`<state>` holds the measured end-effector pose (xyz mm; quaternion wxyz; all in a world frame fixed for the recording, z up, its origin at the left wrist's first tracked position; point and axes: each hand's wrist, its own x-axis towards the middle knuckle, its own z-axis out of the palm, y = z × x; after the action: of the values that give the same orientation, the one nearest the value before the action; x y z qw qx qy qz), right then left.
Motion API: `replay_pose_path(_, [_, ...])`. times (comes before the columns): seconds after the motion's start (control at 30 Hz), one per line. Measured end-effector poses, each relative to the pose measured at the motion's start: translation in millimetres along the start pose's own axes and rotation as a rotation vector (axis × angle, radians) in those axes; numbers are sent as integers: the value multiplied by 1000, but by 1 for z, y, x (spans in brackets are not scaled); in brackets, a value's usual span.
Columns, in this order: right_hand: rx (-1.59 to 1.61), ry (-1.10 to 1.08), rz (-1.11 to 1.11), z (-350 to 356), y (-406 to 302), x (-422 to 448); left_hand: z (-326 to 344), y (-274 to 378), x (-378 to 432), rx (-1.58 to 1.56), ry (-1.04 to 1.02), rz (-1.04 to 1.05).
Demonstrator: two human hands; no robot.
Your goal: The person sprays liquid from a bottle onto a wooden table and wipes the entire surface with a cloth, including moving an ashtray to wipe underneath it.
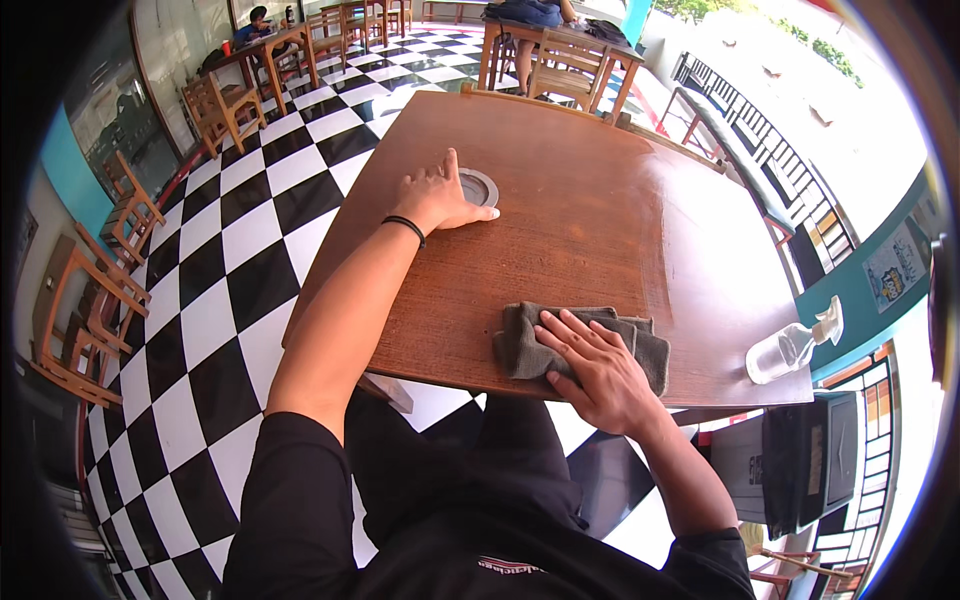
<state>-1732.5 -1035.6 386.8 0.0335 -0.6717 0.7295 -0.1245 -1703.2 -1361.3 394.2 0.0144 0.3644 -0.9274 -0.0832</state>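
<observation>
My left hand (442,196) reaches over the far left part of a brown wooden table (555,225), fingers spread, its thumb against the near edge of a round grey ashtray (481,187). Part of the ashtray is hidden behind the hand. Near the table's front edge, my right hand (600,367) lies flat on a folded grey-brown cloth (525,345), pressing it to the tabletop with the fingers pointing up and left. A clear spray bottle (780,352) with a white trigger head stands at the right front corner.
Wooden chairs (75,322) line the left side on a checkered floor (202,277). Chair backs touch the table's far side. Beyond it, people sit at other tables (517,34). A grey and black bin (795,457) stands at the lower right, near a railing.
</observation>
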Motion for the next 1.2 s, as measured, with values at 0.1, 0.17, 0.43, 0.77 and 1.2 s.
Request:
replay_pose_path(0.1, [9, -1, 12, -3, 2, 0, 4, -3, -1, -26, 81, 36])
replay_pose_path(0.17, [5, -9, -2, -3, 8, 7, 2, -18, -9, 13, 52, 35])
replay_pose_path(0.43, [5, 20, -76, 5, 60, 109, -4, -105, -105, -42, 415, 94])
replay_pose_path(0.77, [-139, 189, 206, 18, 207, 306, 26, -96, -188, -233, 410, -311])
replay_pose_path(1.2, [-205, 328, 762, -1, 315, 415, 24, -97, -195, -488, 476, -390])
